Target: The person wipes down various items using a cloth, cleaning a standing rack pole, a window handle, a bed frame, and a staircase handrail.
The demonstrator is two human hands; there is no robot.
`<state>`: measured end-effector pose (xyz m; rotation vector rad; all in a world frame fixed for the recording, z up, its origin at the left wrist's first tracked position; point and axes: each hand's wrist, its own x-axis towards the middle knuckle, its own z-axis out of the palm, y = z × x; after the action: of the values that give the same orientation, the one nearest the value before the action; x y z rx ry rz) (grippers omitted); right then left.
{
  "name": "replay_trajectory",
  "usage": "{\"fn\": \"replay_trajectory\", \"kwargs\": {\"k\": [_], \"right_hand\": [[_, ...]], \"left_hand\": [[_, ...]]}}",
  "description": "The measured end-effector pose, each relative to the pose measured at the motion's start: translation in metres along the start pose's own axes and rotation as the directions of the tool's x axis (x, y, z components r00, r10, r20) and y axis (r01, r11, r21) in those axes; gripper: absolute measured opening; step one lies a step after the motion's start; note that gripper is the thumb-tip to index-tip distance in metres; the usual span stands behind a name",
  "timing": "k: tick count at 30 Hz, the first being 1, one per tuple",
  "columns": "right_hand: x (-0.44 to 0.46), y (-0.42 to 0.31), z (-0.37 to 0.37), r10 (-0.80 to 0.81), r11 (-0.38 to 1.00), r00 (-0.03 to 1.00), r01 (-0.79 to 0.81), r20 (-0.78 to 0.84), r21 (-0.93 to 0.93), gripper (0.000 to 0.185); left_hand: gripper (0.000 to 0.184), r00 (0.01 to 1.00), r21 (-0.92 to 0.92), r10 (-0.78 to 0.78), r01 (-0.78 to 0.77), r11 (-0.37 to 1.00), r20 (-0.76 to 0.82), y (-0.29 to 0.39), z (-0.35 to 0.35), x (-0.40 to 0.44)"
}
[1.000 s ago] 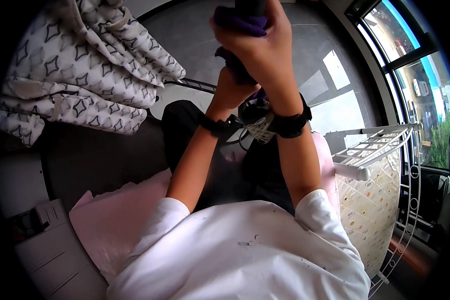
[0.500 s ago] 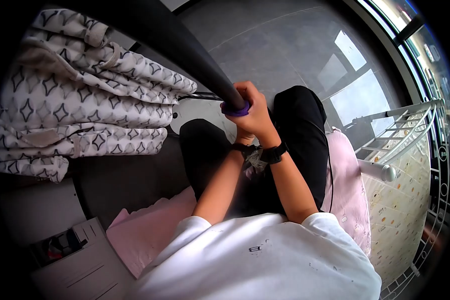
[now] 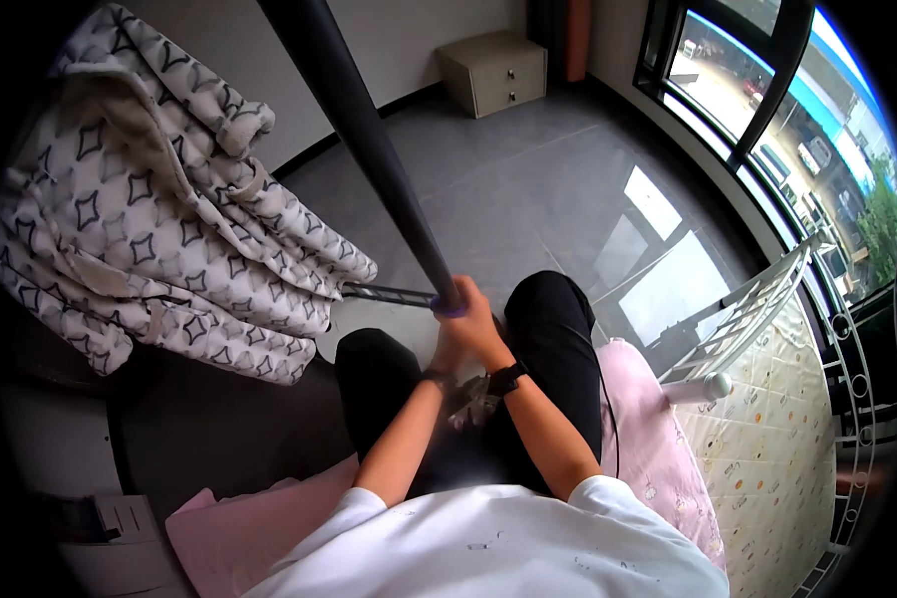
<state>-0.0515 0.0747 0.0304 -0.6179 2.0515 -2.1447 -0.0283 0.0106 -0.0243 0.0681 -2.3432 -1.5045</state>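
Observation:
A long black pole [image 3: 364,140] rises from my hands toward the upper left, with a bit of purple cloth [image 3: 448,304] around its lower end. My right hand [image 3: 473,321] is closed around the pole and cloth. Just below and behind it is my left hand [image 3: 451,354], pressed against the right one; its fingers are mostly hidden. Dark bands circle both wrists. A pale, blurred bundle [image 3: 473,399] lies between my wrists, over my black trousers [image 3: 558,329].
A patterned robe [image 3: 159,219] hangs at the left. A small cabinet [image 3: 493,75] stands by the far wall. At the right are a white metal bed frame [image 3: 703,387], a patterned mattress [image 3: 767,439] and windows [image 3: 802,120]. Pink cloth [image 3: 648,419] lies beneath me.
The pole has swung down from overhead to above my knees, its lower end held low between them. The view has tilted up, bringing the far cabinet into sight.

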Motion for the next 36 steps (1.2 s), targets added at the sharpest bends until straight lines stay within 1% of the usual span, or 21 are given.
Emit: {"fn": "replay_trajectory", "kwargs": {"k": [2, 3, 5, 6, 8, 10, 11, 12, 14, 15, 16, 18, 19, 20, 22, 24, 28, 29, 30, 32, 36], "right_hand": [[0.005, -0.013, -0.007, -0.02, 1.0, 0.995, 0.021, 0.097, -0.016, 0.041], [0.009, -0.023, -0.009, -0.056, 0.998, 0.993, 0.058, 0.1, -0.018, 0.041], [0.014, -0.051, -0.017, -0.029, 0.997, 0.984, 0.041, 0.175, -0.067, 0.056], [0.019, -0.064, -0.015, -0.042, 0.995, 0.984, 0.057, 0.176, -0.077, 0.056], [0.036, -0.093, -0.008, -0.124, 0.972, 0.976, 0.084, 0.177, 0.218, 0.057], [0.05, -0.15, -0.006, -0.2, 0.958, 0.963, 0.153, 0.183, 0.242, 0.058], [0.056, -0.18, -0.005, -0.227, 0.935, 0.958, 0.164, 0.177, 0.313, 0.058], [0.06, -0.205, -0.004, -0.252, 0.907, 0.953, 0.171, 0.169, 0.384, 0.057], [0.069, -0.242, -0.004, -0.272, 0.923, 0.953, 0.219, 0.133, 0.317, 0.057], [0.071, -0.25, -0.004, -0.302, 0.931, 0.946, 0.264, 0.122, 0.252, 0.057], [0.071, -0.251, -0.005, -0.297, 0.934, 0.948, 0.262, 0.118, 0.245, 0.057], [0.069, -0.25, -0.007, -0.116, 0.967, 0.984, 0.081, 0.134, 0.243, 0.058], [0.067, -0.246, -0.009, -0.166, 0.963, 0.978, 0.134, 0.127, 0.234, 0.058], [0.067, -0.243, -0.01, -0.169, 0.964, 0.978, 0.138, 0.119, 0.227, 0.058], [0.065, -0.235, -0.009, -0.224, 0.957, 0.97, 0.201, 0.095, 0.211, 0.056], [0.065, -0.231, -0.006, -0.183, 0.962, 0.981, 0.164, 0.068, 0.218, 0.056], [0.067, -0.22, -0.006, -0.202, 0.961, 0.979, 0.193, 0.024, 0.196, 0.056], [0.066, -0.215, -0.005, -0.197, 0.962, 0.98, 0.19, 0.016, 0.196, 0.056], [0.063, -0.21, -0.005, -0.218, 0.959, 0.976, 0.21, 0.026, 0.189, 0.056], [0.058, -0.196, -0.007, -0.192, 0.978, 0.981, 0.189, 0.02, 0.082, 0.058], [0.05, -0.165, -0.009, -0.254, 0.967, 0.967, 0.253, 0.039, 0.03, 0.059]], "left_hand": [[0.047, 1.0, 0.073, 0.011, -0.01, 0.997, -0.007, 0.001, 0.0, 0.001], [0.047, 1.0, 0.106, 0.022, -0.021, 0.994, -0.01, 0.002, -0.003, 0.004], [0.045, 0.998, 0.138, 0.054, -0.052, 0.989, -0.012, 0.008, -0.01, 0.013], [0.045, 0.997, 0.13, 0.07, -0.067, 0.989, -0.019, 0.015, -0.015, 0.02], [0.046, 0.988, 0.101, 0.142, -0.147, 0.984, 0.059, 0.046, -0.039, 0.035], [0.047, 0.965, 0.066, 0.208, -0.221, 0.973, 0.159, 0.094, -0.075, 0.048], [0.047, 0.946, 0.046, 0.24, -0.256, 0.966, 0.217, 0.123, -0.09, 0.054], [0.053, 0.956, -0.11, 0.108, -0.081, 0.991, 0.272, 0.17, -0.111, 0.056], [0.064, 0.941, -0.389, 0.003, 0.137, 0.911, 0.339, 0.21, -0.129, 0.06], [0.072, 0.917, -0.358, -0.098, 0.248, 0.9, 0.387, 0.218, -0.133, 0.065], [0.072, 0.914, -0.362, -0.097, 0.251, 0.898, 0.393, 0.213, -0.127, 0.064], [0.077, 0.974, -0.582, -0.112, 0.208, 0.786, 0.198, 0.195, -0.102, 0.059], [0.079, 0.99, -0.588, -0.075, 0.131, 0.798, 0.119, 0.187, -0.092, 0.058], [0.078, 0.996, -0.478, -0.027, 0.062, 0.876, 0.08, 0.172, -0.087, 0.06], [0.073, 0.997, -0.36, 0.064, -0.072, 0.93, -0.034, 0.167, -0.079, 0.054], [0.073, 1.0, -0.377, 0.025, -0.03, 0.926, -0.018, 0.149, -0.077, 0.053], [0.075, 0.997, -0.428, -0.072, 0.058, 0.902, -0.015, 0.129, -0.067, 0.057], [0.074, 0.999, -0.437, 0.011, -0.029, 0.899, -0.044, 0.135, -0.064, 0.056], [0.075, 0.996, -0.375, 0.057, -0.08, 0.923, -0.073, 0.133, -0.061, 0.056], [0.075, 0.992, -0.461, 0.097, -0.125, 0.878, -0.085, 0.109, -0.053, 0.049], [0.071, 0.996, -0.511, 0.06, -0.085, 0.856, -0.066, 0.069, -0.034, 0.043]]}}
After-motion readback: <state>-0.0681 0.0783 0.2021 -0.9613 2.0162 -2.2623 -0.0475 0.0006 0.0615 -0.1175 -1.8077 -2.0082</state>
